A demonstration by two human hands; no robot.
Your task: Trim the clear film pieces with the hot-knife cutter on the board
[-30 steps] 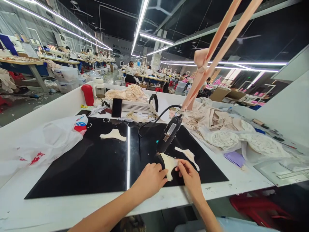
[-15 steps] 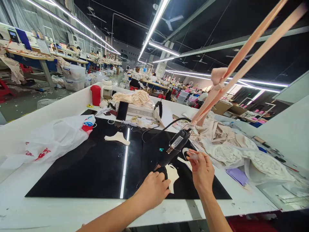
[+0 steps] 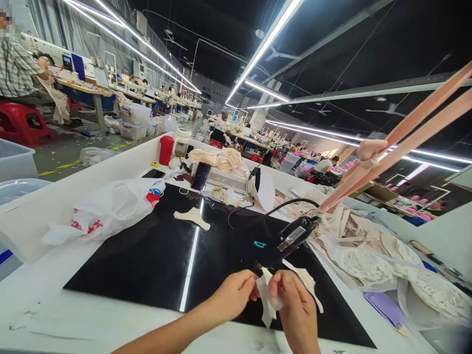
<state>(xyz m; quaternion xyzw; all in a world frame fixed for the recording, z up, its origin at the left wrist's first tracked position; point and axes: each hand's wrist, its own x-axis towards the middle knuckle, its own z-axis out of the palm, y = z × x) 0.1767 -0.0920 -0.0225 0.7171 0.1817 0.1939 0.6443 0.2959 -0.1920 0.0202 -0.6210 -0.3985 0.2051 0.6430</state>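
Note:
My left hand (image 3: 236, 294) is closed at the left edge of a cream fabric piece (image 3: 267, 302), its fingertips pinched. My right hand (image 3: 295, 301) is closed on the same piece, with some thin whitish material at its fingers. Just right of that hand, another cream piece (image 3: 308, 282) lies on the black board (image 3: 147, 260). Above my hands, a black handheld tool (image 3: 298, 231) hangs from peach straps (image 3: 409, 132), its cord running back. A teal clip (image 3: 259, 244) rests on the board. Farther left lies a third cream piece (image 3: 192, 217).
A white plastic bag (image 3: 110, 206) covers the board's left edge. Behind are a phone (image 3: 201, 176), a vented box (image 3: 228, 181) and a red cup (image 3: 166, 150). Lace pieces (image 3: 368, 265) and a purple packet (image 3: 385, 308) lie right. A person in a checked shirt (image 3: 16, 69) sits far left.
My right hand has come down and left to meet the left hand at the fabric piece, now lifted. The black tool hangs clear of my left hand. The view has shifted left.

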